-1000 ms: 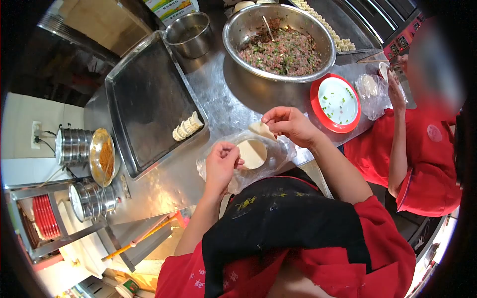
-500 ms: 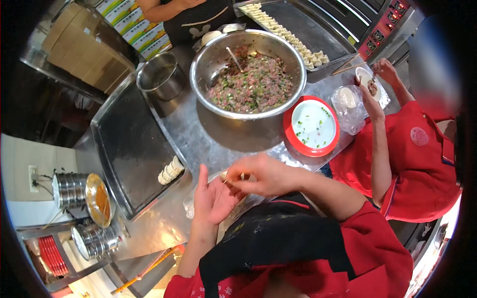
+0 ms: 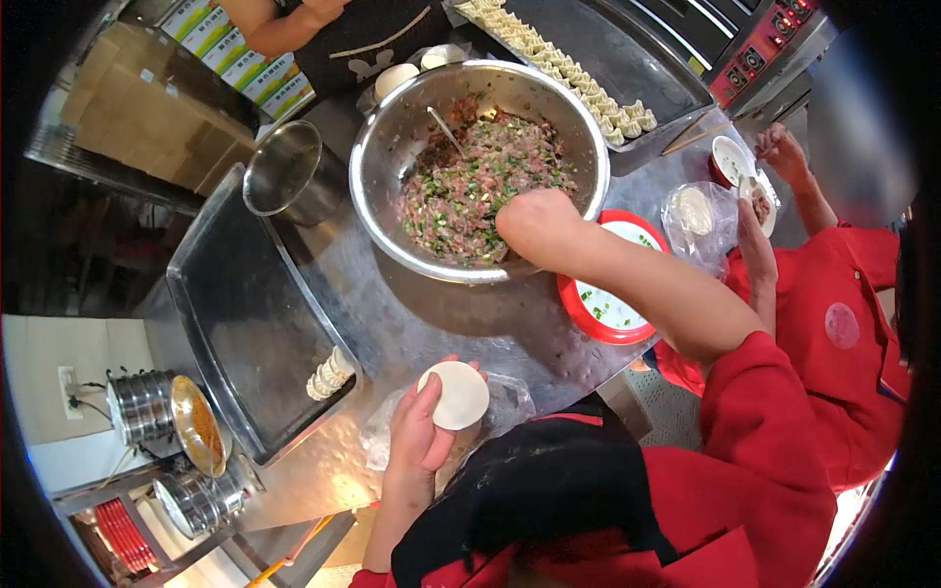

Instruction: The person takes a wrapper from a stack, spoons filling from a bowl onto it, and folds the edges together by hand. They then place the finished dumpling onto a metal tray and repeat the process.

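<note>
My left hand (image 3: pixel 420 431) holds a round white dough wrapper (image 3: pixel 459 396), thumb on top and fingertips showing at its far edge. Under and beside it lies a clear plastic bag (image 3: pixel 508 400) on the steel table. My right hand (image 3: pixel 542 227) is down in the big steel bowl (image 3: pixel 365 211), at the near right of the chopped meat filling (image 3: pixel 480 171) flecked with green. Its fingers are curled, and what they grip is hidden behind the hand. A thin stick (image 3: pixel 444 129) stands in the filling, away from my hand.
A dark tray (image 3: pixel 250 333) on the left carries a few dumplings (image 3: pixel 330 374); another tray (image 3: pixel 647 49) has a long row. Nearby stand a steel pot (image 3: pixel 294 186) and a red-rimmed dish (image 3: pixel 578 312). A co-worker's hands (image 3: pixel 757 227) hold a filled wrapper at right; another person stands opposite.
My right hand has moved from beside my left hand up into the bowl. The left hand now holds a flat wrapper. The co-worker's right hand has lifted away from their wrapper.
</note>
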`<state>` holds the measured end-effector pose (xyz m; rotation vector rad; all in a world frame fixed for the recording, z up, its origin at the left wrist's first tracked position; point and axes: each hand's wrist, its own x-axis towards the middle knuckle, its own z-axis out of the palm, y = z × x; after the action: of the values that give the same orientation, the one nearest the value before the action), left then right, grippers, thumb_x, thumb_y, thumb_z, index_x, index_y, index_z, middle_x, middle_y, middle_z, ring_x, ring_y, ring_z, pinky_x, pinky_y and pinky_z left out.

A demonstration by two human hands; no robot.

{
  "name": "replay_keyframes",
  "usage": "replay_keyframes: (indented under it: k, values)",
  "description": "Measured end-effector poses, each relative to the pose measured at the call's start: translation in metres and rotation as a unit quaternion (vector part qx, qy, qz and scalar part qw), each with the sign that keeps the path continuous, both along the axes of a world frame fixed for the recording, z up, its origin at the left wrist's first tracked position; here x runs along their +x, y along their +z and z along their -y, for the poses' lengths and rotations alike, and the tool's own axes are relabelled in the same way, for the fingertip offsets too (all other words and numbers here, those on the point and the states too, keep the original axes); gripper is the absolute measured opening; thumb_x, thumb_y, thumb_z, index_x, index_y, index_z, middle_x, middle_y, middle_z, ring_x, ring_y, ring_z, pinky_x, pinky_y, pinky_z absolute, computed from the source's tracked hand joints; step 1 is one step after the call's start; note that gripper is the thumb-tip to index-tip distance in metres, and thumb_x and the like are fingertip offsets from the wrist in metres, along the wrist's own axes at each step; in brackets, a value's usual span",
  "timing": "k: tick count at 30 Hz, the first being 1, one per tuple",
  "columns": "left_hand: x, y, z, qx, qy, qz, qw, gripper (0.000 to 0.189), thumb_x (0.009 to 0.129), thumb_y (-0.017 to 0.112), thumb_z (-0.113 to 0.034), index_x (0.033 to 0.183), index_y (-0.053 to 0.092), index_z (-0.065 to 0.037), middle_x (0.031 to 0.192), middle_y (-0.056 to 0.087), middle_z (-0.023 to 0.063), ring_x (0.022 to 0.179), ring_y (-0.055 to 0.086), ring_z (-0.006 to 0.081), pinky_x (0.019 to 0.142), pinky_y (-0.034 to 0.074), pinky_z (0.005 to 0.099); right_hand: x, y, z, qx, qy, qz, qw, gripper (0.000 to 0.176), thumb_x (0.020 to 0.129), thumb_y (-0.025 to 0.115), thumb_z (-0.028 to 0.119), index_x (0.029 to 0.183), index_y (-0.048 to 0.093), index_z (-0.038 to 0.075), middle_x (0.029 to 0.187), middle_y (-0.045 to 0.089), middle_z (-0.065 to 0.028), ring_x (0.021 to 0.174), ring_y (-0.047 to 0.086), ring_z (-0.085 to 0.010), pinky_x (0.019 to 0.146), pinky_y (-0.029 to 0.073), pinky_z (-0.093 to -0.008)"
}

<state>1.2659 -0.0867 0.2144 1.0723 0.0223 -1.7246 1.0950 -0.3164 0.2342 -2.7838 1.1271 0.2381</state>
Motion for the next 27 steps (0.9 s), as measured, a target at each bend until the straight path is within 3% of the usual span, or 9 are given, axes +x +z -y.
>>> replay_keyframes:
  k: [3,7,9,15,21,27]
  values:
    - [0.004,-0.003,0.005,0.016,0.001,0.017,1.0,0.04,0.096,0.047,-0.022,0.127,0.043,0.003,0.122,0.053,0.0255,0.111,0.055,0.0368,0.096,0.045,0.0447,-0.005,-0.011,0.024,-0.04,0.06,0.089,0.993,0.008,0.071,0.059,0.009,0.071,0.066,0.005,0.072,0.065,-0.0166,0.072,0.066,-0.0326,0.062,0.052,-0.0416]
    - [0.001,-0.009,0.016,0.028,-0.002,-0.004,1.0,0.041,0.097,0.045,-0.023,0.13,0.041,0.002,0.122,0.053,0.0256,0.11,0.056,0.0367,0.096,0.045,0.0448,-0.009,0.004,0.03,0.017,0.069,0.079,0.994,0.008,0.07,0.059,0.008,0.075,0.061,0.002,0.073,0.063,-0.0172,0.073,0.064,-0.0358,0.063,0.051,-0.0442]
    - [-0.004,-0.012,0.021,0.025,0.011,-0.002,1.0,0.043,0.097,0.044,-0.025,0.131,0.039,0.0,0.12,0.053,0.0262,0.108,0.055,0.0422,0.095,0.046,0.0472,-0.016,0.015,0.022,0.033,0.086,0.073,0.993,0.011,0.07,0.059,0.007,0.078,0.06,0.001,0.077,0.063,-0.0178,0.073,0.063,-0.0361,0.062,0.05,-0.0453]
    - [-0.007,-0.016,0.04,-0.004,0.004,0.007,1.0,0.044,0.099,0.041,-0.027,0.135,0.035,-0.001,0.121,0.053,0.0259,0.109,0.055,0.0416,0.096,0.046,0.0466,-0.02,0.001,0.016,0.106,0.063,0.011,0.992,0.009,0.07,0.059,0.008,0.076,0.06,0.002,0.074,0.063,-0.0194,0.073,0.063,-0.0369,0.065,0.05,-0.0463]
    - [-0.004,-0.017,0.045,-0.014,-0.003,-0.009,1.0,0.044,0.098,0.041,-0.025,0.135,0.035,-0.001,0.12,0.053,0.026,0.11,0.055,0.0411,0.097,0.045,0.0466,-0.017,-0.006,0.011,0.174,0.031,0.072,0.982,0.008,0.072,0.058,0.01,0.072,0.059,0.002,0.07,0.061,-0.0197,0.073,0.061,-0.0392,0.065,0.048,-0.0468]
    - [-0.006,-0.014,0.043,-0.004,-0.008,-0.012,1.0,0.042,0.098,0.041,-0.023,0.133,0.038,0.001,0.122,0.053,0.0259,0.111,0.054,0.04,0.098,0.044,0.0465,-0.015,0.017,0.017,0.223,0.022,0.056,0.973,0.011,0.073,0.054,0.008,0.073,0.063,0.002,0.075,0.063,-0.0213,0.077,0.062,-0.0393,0.07,0.049,-0.0459]
